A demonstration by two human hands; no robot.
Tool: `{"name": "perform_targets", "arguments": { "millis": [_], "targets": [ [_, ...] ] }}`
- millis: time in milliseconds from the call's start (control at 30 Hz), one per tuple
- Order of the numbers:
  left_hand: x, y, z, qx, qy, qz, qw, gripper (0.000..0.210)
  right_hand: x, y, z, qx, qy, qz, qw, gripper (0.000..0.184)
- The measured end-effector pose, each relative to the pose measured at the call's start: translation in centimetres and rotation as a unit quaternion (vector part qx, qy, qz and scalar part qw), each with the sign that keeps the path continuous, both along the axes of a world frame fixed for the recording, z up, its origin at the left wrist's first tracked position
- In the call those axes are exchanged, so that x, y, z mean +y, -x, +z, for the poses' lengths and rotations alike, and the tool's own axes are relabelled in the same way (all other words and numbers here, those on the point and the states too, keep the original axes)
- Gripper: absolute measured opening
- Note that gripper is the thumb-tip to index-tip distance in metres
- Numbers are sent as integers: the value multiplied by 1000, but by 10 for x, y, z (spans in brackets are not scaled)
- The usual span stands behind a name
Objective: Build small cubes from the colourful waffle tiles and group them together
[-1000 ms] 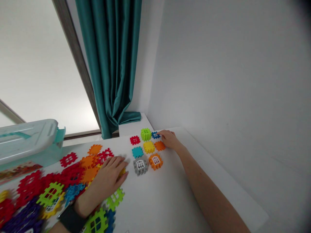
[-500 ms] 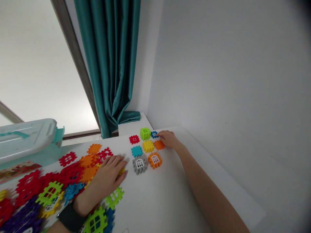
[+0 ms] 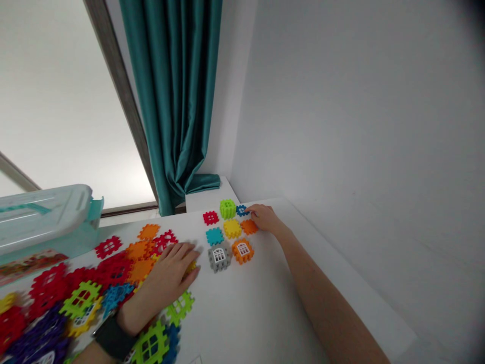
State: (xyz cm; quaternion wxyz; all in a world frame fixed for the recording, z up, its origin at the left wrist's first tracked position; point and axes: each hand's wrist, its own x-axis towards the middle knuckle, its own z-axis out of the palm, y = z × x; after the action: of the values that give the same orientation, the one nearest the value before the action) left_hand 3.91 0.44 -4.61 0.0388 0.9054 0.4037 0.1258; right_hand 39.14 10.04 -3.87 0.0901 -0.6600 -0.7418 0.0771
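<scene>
My left hand (image 3: 172, 273) lies palm down with its fingers stretched out over the pile's right edge. Under its fingers a yellow interlocking tile (image 3: 192, 266) partly shows. Farther back, my right hand (image 3: 264, 217) has its fingertips at the right edge of a small blue window tile (image 3: 241, 210); the grip is partly hidden. Around that tile are a lime green stack (image 3: 228, 209), a yellow tile (image 3: 232, 228) and a flat orange tile (image 3: 249, 227). Red (image 3: 210, 218) and light blue tiles (image 3: 214, 236) are to the left. Grey (image 3: 219, 258) and orange window pieces (image 3: 243, 251) sit nearer me.
Loose tiles in red (image 3: 113, 269), purple (image 3: 40, 336), green (image 3: 150, 346) and other colours cover the table's left side. Behind them stands a clear lidded box (image 3: 49, 222). A teal curtain (image 3: 174, 101) hangs beyond the white table (image 3: 242, 313), and a wall (image 3: 341, 126) borders its right.
The view has shifted very slightly, so the tiles and box appear a little farther right. Both hands stay in the same places among the tiles.
</scene>
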Motion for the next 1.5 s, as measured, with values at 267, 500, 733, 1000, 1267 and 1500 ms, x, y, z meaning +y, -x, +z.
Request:
{"name": "perform_targets", "arguments": {
  "millis": [267,500,733,1000,1267,1500],
  "targets": [
    [1,0,-2,-8,-2,-1,1000,30,-9,3,21,19,-23,21,999,36],
    [0,1,-1,-30,-5,-9,999,31,-31,22,55,37,-38,66,996,32],
    [10,24,32,-44,49,-7,998,30,-59,61,83,36,-75,120,989,34],
    [9,51,39,34,51,35,998,45,-82,127,69,27,-85,237,967,25],
    [0,38,28,38,17,53,998,44,-101,175,53,-43,-61,321,944,13],
    [0,35,25,33,26,51,998,46,-104,180,36,-72,-35,339,937,14]
  ]
}}
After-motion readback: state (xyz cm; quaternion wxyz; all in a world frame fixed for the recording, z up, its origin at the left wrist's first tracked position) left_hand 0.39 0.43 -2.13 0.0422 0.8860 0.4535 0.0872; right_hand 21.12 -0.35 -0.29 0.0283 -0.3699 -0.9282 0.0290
